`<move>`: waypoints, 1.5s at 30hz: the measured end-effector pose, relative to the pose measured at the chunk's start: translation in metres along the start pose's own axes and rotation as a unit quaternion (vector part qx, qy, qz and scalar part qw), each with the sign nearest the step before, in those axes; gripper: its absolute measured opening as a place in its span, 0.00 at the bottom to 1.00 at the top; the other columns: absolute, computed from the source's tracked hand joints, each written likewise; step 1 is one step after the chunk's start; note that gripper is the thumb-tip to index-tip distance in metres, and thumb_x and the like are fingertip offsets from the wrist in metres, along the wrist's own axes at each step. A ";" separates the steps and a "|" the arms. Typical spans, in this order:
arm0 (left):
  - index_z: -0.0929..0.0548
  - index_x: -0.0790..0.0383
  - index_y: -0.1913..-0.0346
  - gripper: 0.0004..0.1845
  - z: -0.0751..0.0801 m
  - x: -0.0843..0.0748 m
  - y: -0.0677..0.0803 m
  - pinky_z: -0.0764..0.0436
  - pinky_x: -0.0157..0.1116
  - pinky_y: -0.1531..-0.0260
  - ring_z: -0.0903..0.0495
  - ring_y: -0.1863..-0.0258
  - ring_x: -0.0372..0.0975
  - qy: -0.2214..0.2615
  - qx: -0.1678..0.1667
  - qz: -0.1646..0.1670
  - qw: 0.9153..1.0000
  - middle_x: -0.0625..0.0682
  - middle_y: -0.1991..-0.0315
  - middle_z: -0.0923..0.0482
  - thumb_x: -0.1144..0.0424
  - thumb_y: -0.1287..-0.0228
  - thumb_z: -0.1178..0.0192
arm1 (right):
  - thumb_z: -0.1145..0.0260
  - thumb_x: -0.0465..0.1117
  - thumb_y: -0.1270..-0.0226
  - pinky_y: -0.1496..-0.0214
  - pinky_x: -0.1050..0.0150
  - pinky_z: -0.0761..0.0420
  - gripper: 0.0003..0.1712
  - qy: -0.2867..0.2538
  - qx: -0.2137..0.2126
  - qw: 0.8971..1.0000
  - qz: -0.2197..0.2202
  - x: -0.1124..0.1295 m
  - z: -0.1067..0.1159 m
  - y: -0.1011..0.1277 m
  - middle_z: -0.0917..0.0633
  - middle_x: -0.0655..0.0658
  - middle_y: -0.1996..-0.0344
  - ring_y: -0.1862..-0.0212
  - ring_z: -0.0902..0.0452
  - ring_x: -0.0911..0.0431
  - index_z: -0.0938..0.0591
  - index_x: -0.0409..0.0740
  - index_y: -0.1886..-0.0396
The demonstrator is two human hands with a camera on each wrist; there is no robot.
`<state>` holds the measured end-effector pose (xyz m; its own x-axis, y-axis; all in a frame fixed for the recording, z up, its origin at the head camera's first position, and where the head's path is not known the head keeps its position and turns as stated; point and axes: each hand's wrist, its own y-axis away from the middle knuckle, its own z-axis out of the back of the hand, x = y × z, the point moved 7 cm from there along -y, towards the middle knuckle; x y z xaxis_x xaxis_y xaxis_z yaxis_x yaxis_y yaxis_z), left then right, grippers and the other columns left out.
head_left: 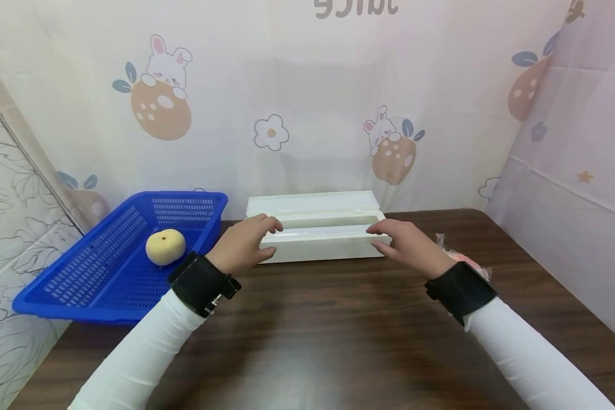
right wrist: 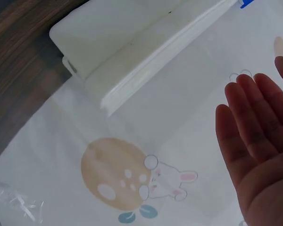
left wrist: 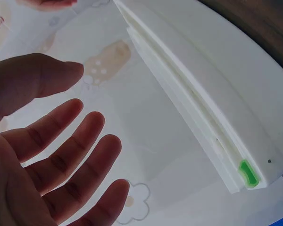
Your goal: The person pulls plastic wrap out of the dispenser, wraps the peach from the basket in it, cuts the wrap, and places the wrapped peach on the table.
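A long white box [head_left: 323,249], resembling a cling film dispenser, lies on the table against the wall with its narrow lid [head_left: 312,202] tipped back. My left hand [head_left: 243,244] is at the box's left end, fingers relaxed and spread, holding nothing. At the opposite end my right hand [head_left: 412,245] has its thumb and fingers apart, also with nothing in it. Both hands overlap the box in the head view, while each wrist view shows a gap between fingers and box. A small green piece [left wrist: 248,173] sits at one end of the box in the left wrist view.
To the left stands a blue plastic basket [head_left: 72,310] containing a round pale-yellow fruit [head_left: 165,246]. A clear-wrapped item with some red [head_left: 468,263] lies behind my right wrist. Printed cloth [head_left: 328,102] hangs behind the dark wooden table [head_left: 307,341].
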<state>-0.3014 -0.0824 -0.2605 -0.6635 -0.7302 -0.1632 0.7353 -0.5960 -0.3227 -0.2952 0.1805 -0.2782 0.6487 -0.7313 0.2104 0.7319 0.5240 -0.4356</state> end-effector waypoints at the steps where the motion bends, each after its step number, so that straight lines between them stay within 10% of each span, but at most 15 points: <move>1: 0.24 0.60 0.49 0.18 0.000 0.002 -0.003 0.21 0.40 0.64 0.21 0.61 0.45 0.001 0.002 0.002 1.000 0.55 0.56 0.21 0.63 0.44 0.35 | 0.35 0.31 0.41 0.53 0.51 0.22 0.15 0.001 0.004 1.000 0.002 -0.001 -0.003 -0.003 0.16 0.37 0.58 0.55 0.20 0.46 0.20 0.33 0.53; 21: 0.19 0.65 0.48 0.18 -0.052 0.049 -0.053 0.26 0.45 0.46 0.23 0.48 0.49 -0.032 0.102 0.100 0.989 0.58 0.50 0.19 0.75 0.43 0.45 | 0.50 0.26 0.35 0.43 0.51 0.27 0.19 0.032 0.077 0.996 -0.043 -0.030 -0.049 -0.042 0.20 0.36 0.49 0.44 0.25 0.45 0.23 0.32 0.46; 45: 0.14 0.64 0.63 0.08 -0.053 0.050 -0.052 0.22 0.41 0.60 0.20 0.64 0.46 -0.011 0.053 0.056 0.997 0.55 0.65 0.16 0.72 0.44 0.40 | 0.42 0.31 0.37 0.61 0.55 0.24 0.06 0.043 0.079 0.996 -0.024 -0.044 -0.052 -0.039 0.17 0.43 0.69 0.67 0.24 0.54 0.18 0.36 0.65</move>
<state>-0.3807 -0.0701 -0.3015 -0.5740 -0.8006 -0.1721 0.8160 -0.5414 -0.2027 -0.3637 0.1696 -0.3159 0.5970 -0.7883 0.1491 0.7897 0.5446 -0.2825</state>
